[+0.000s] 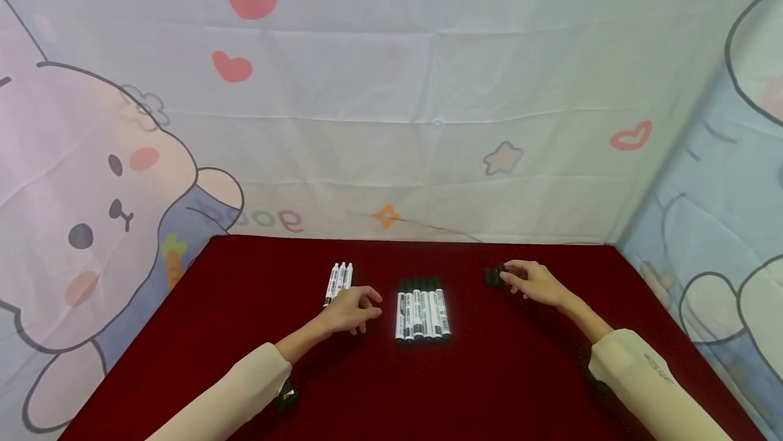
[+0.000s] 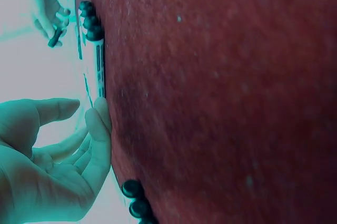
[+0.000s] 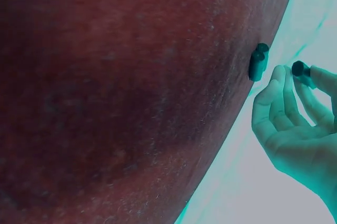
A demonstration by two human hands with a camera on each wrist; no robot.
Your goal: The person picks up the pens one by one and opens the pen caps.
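My right hand (image 1: 535, 283) pinches a small black marker cap (image 3: 301, 70) between thumb and finger, above the far right part of the table. Beside it, two more black caps (image 3: 258, 61) stand close together on the cloth. My left hand (image 1: 351, 310) holds nothing; its fingers are loosely bent, between two groups of markers. Partly behind that hand lie three white markers (image 1: 340, 279) without caps, their pale tips pointing away. To its right, several white markers (image 1: 422, 315) with black caps lie side by side in a row.
A dark red cloth (image 1: 489, 373) covers the table. Behind it hangs a pale printed curtain (image 1: 428, 176), with another curtain side at the right. A small dark object (image 1: 285, 397) shows by the left sleeve, too unclear to name.
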